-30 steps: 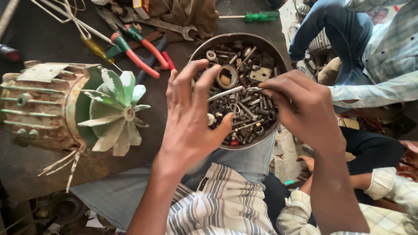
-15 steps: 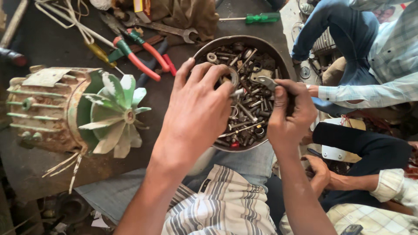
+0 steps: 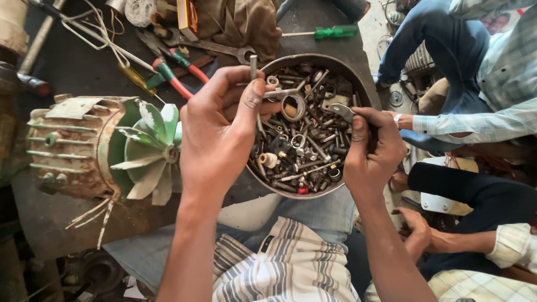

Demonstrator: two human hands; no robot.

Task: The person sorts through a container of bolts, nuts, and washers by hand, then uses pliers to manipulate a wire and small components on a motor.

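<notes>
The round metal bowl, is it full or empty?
Nearly full: the round metal bowl holds a heap of bolts, nuts and washers almost up to its rim.

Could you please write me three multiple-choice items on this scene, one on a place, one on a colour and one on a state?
1. Where is the round bowl of bolts?
A. to the right of the motor
B. on top of the motor
C. behind the screwdriver

2. What colour is the screwdriver's handle?
A. blue
B. green
C. white

3. What is the left hand doing?
A. lying flat on the motor
B. pinching a long bolt
C. gripping the pliers

Answers: 1 A, the bowl sits beside the fan end. 2 B, the handle is plainly green. 3 B, thumb and fingers clasp the upright bolt.
</notes>
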